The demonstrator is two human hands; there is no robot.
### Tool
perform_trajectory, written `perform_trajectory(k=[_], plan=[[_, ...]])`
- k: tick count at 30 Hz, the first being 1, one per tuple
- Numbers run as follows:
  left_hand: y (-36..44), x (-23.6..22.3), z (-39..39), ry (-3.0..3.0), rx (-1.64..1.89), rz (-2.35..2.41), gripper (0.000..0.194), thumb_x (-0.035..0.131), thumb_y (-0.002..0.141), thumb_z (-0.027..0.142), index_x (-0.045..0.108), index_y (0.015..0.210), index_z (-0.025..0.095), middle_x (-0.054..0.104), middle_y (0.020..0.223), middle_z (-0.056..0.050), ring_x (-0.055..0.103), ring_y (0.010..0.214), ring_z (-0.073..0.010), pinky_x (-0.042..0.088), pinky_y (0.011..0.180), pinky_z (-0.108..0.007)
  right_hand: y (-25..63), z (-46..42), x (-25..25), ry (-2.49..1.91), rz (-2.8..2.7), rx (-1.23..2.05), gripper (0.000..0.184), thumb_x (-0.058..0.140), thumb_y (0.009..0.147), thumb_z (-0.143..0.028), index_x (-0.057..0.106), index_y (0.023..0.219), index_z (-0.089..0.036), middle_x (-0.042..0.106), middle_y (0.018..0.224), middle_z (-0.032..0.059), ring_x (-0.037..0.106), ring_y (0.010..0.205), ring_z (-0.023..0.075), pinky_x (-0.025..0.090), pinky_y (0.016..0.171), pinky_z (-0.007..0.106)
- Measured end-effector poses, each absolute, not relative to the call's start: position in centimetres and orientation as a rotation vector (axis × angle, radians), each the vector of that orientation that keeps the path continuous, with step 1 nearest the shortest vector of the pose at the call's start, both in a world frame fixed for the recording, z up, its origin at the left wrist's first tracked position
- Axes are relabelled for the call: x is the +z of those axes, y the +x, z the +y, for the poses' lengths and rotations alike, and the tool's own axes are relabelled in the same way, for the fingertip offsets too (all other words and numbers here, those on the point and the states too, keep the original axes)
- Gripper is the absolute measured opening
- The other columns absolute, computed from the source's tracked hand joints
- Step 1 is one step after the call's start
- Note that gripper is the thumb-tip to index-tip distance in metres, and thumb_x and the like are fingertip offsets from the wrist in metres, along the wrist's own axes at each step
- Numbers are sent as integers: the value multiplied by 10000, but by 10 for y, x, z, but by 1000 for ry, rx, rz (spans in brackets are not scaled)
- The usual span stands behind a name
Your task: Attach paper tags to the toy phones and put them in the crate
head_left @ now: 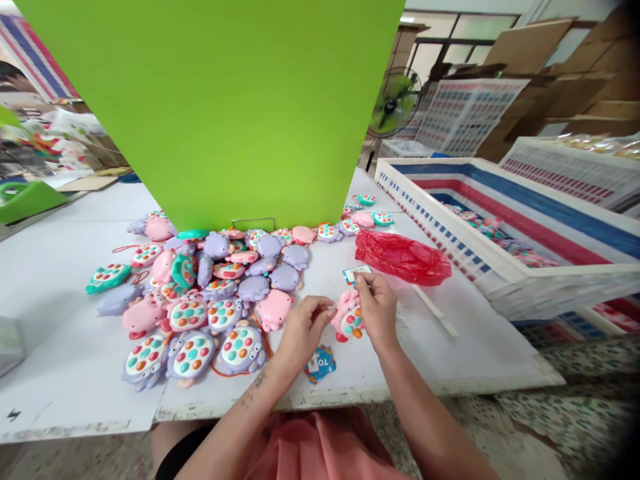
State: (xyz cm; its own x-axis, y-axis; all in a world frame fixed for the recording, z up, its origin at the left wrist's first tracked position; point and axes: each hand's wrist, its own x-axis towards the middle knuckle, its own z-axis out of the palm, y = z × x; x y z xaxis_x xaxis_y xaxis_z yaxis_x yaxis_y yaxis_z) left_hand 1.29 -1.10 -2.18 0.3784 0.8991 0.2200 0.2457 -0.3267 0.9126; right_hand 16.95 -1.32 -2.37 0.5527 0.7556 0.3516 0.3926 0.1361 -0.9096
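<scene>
A pink animal-shaped pop button toy [347, 317], with coloured buttons on its white face, is between my hands above the table. My right hand [379, 305] is closed around the toy's right side, thumb and forefinger pinched near its top. A small printed card [356, 274] shows just behind those fingertips; whether they touch it I cannot tell. My left hand [307, 328] is pinched at the toy's left edge; what its fingertips hold, if anything, is too small to make out. Below, a blue printed card [321, 364] lies on the table.
Many purple, pink and green button toys [220, 287] are heaped on the left before a tall green panel [225, 113]. To the right lie a red plastic bag [403, 258] and a white strip [435, 311]. A lined white crate [500, 280] with more toys stands beyond.
</scene>
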Motion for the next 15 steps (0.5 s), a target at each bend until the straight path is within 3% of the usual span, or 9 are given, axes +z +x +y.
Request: perform_trajectory(k=[5, 15], plan=[[6, -21, -15, 1909, 938, 1048, 124, 530, 834, 206, 621, 757, 167, 612, 730, -18, 546, 694, -130, 399, 638, -227, 167, -18, -25, -1477, -1115, 297, 231, 507, 857, -377, 609, 838, -171, 624, 761, 27, 564, 690, 160, 445, 656, 269], [3, -23, -23, 1801, 868, 1064, 144, 470, 851, 251, 568, 772, 182, 598, 739, -3, 557, 608, -111, 393, 547, -200, 166, -23, -26, -1448, -1237, 328, 221, 507, 863, -381, 614, 899, -192, 644, 815, 40, 594, 714, 177, 463, 633, 277]])
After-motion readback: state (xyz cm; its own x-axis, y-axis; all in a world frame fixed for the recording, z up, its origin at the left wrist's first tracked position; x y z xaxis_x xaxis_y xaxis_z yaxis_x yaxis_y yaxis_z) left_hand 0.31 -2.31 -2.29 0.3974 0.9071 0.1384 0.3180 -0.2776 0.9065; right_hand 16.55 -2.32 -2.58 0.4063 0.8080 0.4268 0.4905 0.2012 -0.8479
